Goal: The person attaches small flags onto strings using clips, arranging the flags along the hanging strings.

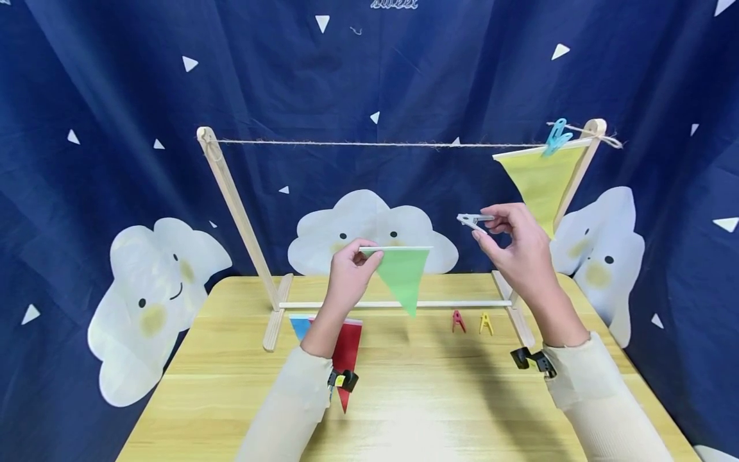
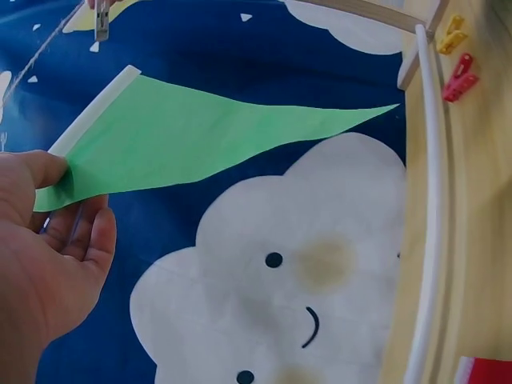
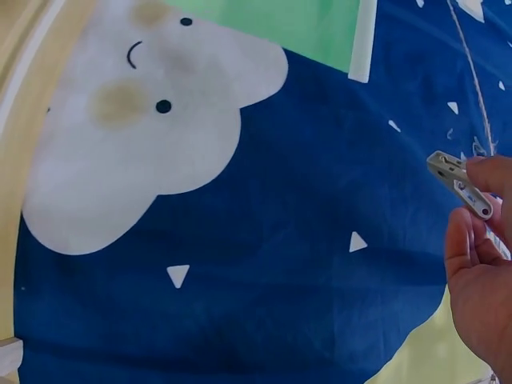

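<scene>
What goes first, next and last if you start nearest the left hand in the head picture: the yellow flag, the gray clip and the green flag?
1. Green flag: nearest, pinched in the left hand.
2. Gray clip: next, off to the right, in the right hand's fingers.
3. Yellow flag: farthest, hanging up at the right.

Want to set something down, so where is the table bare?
The table is bare between the red flag and right sleeve, in front of the red peg and yellow peg; also left of the stand's left foot. It's crowded around the blue flag, partly behind the left arm.
</scene>
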{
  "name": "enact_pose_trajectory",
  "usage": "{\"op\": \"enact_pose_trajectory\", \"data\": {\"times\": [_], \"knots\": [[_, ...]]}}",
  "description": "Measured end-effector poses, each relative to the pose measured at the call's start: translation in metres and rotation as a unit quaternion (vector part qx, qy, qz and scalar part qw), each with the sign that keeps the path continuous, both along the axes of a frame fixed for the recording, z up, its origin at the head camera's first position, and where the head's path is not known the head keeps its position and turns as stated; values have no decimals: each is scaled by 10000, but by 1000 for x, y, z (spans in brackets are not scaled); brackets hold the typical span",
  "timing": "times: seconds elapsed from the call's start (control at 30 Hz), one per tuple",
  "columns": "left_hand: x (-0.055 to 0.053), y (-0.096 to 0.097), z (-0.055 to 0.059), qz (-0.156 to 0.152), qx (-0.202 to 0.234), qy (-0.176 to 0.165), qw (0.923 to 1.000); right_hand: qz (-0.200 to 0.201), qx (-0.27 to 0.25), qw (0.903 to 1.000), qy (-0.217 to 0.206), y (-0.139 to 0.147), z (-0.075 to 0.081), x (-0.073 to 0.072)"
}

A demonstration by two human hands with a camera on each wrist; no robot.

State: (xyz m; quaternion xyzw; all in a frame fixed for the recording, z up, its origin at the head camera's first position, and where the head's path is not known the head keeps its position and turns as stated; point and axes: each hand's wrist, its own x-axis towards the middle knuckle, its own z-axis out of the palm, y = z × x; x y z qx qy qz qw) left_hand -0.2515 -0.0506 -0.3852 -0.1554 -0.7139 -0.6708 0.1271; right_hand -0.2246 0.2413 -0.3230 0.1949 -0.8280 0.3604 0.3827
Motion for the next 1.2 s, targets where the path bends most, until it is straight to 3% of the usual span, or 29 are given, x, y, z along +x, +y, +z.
{"op": "enact_pose_trajectory", "data": {"times": [0.4,0.67,1.2], "knots": [[-3,13,12,-21,-69,385,9992,356,-818,9960,-25,-8,18,2],[-7,20,20,-5,-93,462,9989,328,-792,9963,99,-12,28,0],[-8,35,40,402,-146,617,9972,349,-832,9952,379,-21,52,-5]]}}
